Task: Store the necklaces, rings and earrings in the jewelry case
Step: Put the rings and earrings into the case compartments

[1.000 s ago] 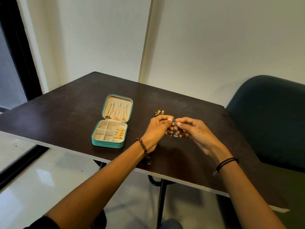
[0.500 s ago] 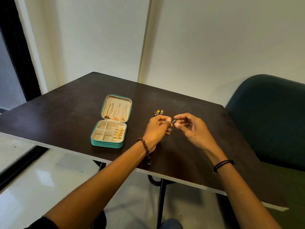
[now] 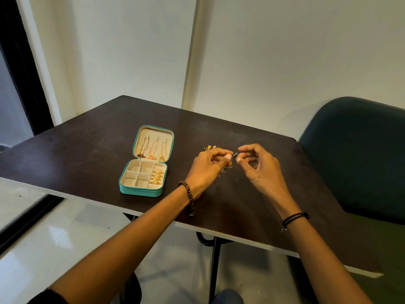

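- The person's left hand [image 3: 208, 167] hangs just above the dark brown counter [image 3: 87, 154], its fingers curled and its thumb and forefinger pinching a small silver earring [image 3: 235, 154].
- One end of the earring pokes out to the right of the pinch. Small glinting bits [image 3: 224, 170] hang under the same hand, too small to make out.
- The right hand [image 3: 260, 167] is just beside the left, with a narrow gap between them. Its fingers are loosely curved, and its thumb and forefinger are parted on either side of the earring's free end. Whether they touch it cannot be told.
- A teal jewelry case [image 3: 140, 190] lies open on the counter to the left of the hands, well apart from them. Its lid stands tilted back at the far side.
- Three necklaces [image 3: 153, 148] hang side by side on the cream lining of the lid: a dark one on the left, a rose-gold one in the middle and a yellow-gold one on the right.
- Three gold rings [image 3: 157, 177] sit in a row in the slotted strip on the right side of the case's base. The square compartments to their left show only lining.
- A small cluster of gold earrings [image 3: 210, 147] lies on the counter just beyond the left hand.
- A brown bead bracelet [image 3: 189, 195] circles the left wrist and a black cord band [image 3: 294, 217] the right.
- A dark green chair [image 3: 361, 154] stands at the counter's right end, against a pale wall [image 3: 285, 62].
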`<state>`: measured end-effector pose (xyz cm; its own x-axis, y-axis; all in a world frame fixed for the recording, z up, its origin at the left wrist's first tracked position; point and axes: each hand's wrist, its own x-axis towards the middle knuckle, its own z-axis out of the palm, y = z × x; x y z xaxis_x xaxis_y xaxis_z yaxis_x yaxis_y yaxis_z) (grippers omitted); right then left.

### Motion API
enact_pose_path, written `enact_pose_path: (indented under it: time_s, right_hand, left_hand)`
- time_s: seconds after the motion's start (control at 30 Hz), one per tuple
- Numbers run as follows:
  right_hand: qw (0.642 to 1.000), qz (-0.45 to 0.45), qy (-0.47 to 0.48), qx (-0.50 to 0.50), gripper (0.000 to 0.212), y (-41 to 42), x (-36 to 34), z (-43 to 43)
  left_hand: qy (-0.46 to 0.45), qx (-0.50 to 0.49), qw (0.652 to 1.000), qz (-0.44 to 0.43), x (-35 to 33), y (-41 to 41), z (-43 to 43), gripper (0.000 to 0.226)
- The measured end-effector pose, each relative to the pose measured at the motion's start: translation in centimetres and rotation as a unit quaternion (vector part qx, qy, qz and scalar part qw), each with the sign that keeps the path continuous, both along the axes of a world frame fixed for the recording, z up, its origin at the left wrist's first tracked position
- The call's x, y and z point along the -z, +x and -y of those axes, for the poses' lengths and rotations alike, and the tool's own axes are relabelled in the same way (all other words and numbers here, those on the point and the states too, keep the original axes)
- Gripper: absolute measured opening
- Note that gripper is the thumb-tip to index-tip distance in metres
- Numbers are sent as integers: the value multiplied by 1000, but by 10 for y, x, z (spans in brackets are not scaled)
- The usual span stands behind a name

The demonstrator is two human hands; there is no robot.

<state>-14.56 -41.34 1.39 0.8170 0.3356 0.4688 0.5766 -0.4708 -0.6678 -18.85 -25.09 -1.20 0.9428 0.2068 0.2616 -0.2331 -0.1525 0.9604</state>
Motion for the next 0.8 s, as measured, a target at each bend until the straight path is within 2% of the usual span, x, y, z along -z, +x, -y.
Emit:
enact_pose_path:
  time_s: [0.2,0.33,0.5,0.63,0.8]
  right_hand:
    - [992,99,-75,-7,21,-5,1,-2]
    - [991,114,-63,-7,20,-5,2,-3]
    - [996,89,-13,-19,23,-9,-1,-5]
    - [998,66,13,-15,26,-11,1,-5]
    - [994,-73,78,-14,40,-9,3,-4]
  left_hand:
    - [56,2,998,15,-6,-1,0,25]
    - [145,-21,989,26,-9,0,-2,24]
    - [183,-62,981,34,-11,1,0,22]
    - [148,-91,984,27,-12,2,3,19]
    - [97,-82,992,28,-15,-2,4,17]
